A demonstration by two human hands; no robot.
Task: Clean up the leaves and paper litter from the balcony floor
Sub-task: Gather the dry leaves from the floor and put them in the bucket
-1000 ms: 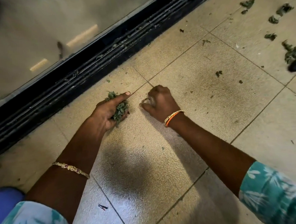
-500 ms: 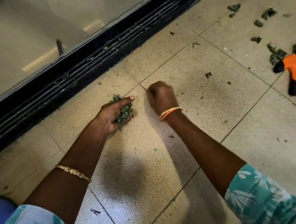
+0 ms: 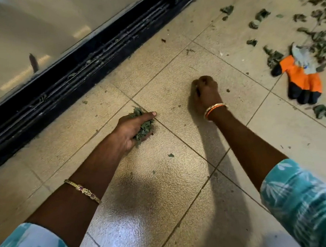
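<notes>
Leaves (image 3: 142, 124), crumpled and dry, fill left hand (image 3: 129, 130) grip.

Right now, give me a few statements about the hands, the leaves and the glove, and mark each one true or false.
1. The left hand grips a clump of leaves. True.
2. The right hand lies flat with straight fingers. False: its fingers are curled.
3. An orange and black glove lies on the floor to the right. True.
4. The tiles around the glove are free of leaves. False: loose leaves lie scattered there.
</notes>
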